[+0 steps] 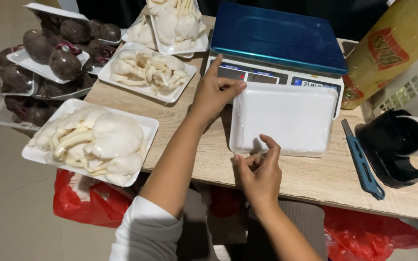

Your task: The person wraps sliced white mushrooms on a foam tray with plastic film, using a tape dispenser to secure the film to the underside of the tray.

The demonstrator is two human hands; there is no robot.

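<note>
On the worktop [310, 181], I see the wrapped white tray [284, 118] lying upside down at twelve o'clock; left grip [215, 93] spread against its far corner, right grip [259, 166] pinching its near edge.

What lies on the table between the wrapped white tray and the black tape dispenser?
A blue-handled cutter lies between the wrapped white tray and the black tape dispenser, seen in the head view.

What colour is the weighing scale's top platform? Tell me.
Glossy blue, with a teal front edge: the scale's platform, seen in the head view, behind the white foam tray under both hands.
</note>
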